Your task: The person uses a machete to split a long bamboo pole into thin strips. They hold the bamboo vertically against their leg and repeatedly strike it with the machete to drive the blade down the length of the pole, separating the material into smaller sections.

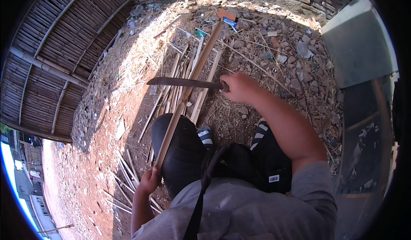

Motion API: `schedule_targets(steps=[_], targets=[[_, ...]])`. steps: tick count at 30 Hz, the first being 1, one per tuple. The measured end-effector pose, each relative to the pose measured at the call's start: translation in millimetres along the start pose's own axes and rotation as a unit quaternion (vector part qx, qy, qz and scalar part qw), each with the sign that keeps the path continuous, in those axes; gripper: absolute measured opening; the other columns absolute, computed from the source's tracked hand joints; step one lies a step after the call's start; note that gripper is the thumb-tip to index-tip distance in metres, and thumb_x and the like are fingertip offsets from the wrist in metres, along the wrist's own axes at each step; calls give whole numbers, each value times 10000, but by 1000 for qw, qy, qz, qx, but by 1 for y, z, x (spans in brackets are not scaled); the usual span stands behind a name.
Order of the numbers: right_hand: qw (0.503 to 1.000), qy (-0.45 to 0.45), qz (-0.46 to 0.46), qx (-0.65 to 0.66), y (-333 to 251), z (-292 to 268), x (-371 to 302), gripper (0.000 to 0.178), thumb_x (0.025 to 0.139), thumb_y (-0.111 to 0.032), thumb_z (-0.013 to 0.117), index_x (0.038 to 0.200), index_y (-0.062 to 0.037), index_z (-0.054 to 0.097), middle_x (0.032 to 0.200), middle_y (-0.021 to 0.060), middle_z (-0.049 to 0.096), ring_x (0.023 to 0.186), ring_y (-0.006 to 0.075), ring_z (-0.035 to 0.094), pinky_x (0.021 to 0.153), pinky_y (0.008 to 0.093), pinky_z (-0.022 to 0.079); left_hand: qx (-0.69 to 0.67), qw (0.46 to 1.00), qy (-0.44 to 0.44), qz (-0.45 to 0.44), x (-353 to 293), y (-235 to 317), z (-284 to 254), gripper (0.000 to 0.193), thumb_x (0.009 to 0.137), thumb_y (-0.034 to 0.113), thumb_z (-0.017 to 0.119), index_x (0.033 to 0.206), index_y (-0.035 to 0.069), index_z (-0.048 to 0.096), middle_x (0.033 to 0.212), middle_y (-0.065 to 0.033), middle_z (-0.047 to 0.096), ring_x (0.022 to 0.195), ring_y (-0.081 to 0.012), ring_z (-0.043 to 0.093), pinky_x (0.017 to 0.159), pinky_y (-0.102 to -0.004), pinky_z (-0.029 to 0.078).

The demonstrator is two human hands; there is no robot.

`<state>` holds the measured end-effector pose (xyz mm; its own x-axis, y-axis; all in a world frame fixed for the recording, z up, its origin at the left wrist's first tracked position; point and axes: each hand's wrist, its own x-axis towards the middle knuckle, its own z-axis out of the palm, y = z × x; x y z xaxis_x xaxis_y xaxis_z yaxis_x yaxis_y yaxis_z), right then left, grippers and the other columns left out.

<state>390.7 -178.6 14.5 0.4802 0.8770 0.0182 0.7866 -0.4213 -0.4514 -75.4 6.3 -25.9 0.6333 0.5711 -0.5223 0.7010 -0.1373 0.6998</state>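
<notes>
One bamboo length [171, 133]: it runs from the near left, past the left knee [182, 150], toward the far middle; it looks like one piece, but I cannot be fully sure.
Bamboo handling: I judge it light and rather stiff, smooth on the outside, with edges that may splinter; the near end seems a good place to hold, well apart from the blade.
Left hand [150, 180]: closed around this near end.
Right hand [239, 87]: gripping the handle of the machete [180, 82].
Machete: probably heavier and rigid, to be taken by the handle only; its blade points left and crosses the bamboo, whether touching I cannot tell.
Split strips [174, 64]: they lie loosely around the far part and could catch it.
Knee: it stands close to the bamboo and limits the free space.
Far end: a blue wrapper [230, 22] lies just beside.
Ground: rubble [295, 84] on the right, probably uneven support.
Borders: bamboo wall [55, 34] left, greenish panel [364, 39] right.
</notes>
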Motion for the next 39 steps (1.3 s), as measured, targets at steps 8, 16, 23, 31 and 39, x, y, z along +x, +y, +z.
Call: schedule_targets(steps=[8, 16, 23, 31, 39], targets=[[995, 13, -69, -67, -4, -4, -6, 200, 766, -205, 732, 930, -125, 650, 814, 96, 691, 815, 337, 698, 712, 486, 553, 12, 1000, 5, 7, 4, -9, -1, 667, 1003, 670, 355, 778, 76, 560, 613, 14, 493, 519, -103, 454, 484, -277, 351], [998, 43, 11, -32, 17, -11, -2, 224, 778, -227, 743, 941, -106, 648, 825, 115, 698, 809, 349, 697, 721, 486, 552, 7, 1000, 0, -22, 5, -8, -1, 676, 1005, 669, 351, 805, 67, 583, 619, 12, 505, 536, -114, 475, 499, -290, 373], [993, 1, -101, -63, -17, 2, -9, 219, 782, -224, 740, 947, -119, 641, 816, 104, 685, 819, 345, 694, 733, 488, 551, 6, 1000, 0, -4, 5, -10, -2, 664, 1020, 645, 345, 790, 68, 580, 617, 10, 507, 535, -113, 477, 499, -283, 369], [999, -5, 41, -31, 15, -15, -2, 224, 803, -239, 741, 964, -104, 662, 878, 116, 704, 867, 340, 697, 746, 476, 554, -3, 1000, 0, -23, 2, 0, 1, 706, 986, 705, 346, 809, 63, 582, 623, 9, 504, 544, -111, 475, 504, -284, 367], [1000, 12, 28, 6, -2, -14, -6, 233, 811, -255, 740, 983, -114, 674, 863, 118, 707, 841, 340, 696, 728, 486, 548, -12, 1000, -6, -14, 5, -8, 0, 730, 967, 735, 345, 808, 65, 586, 625, 12, 503, 542, -108, 473, 502, -283, 355]])
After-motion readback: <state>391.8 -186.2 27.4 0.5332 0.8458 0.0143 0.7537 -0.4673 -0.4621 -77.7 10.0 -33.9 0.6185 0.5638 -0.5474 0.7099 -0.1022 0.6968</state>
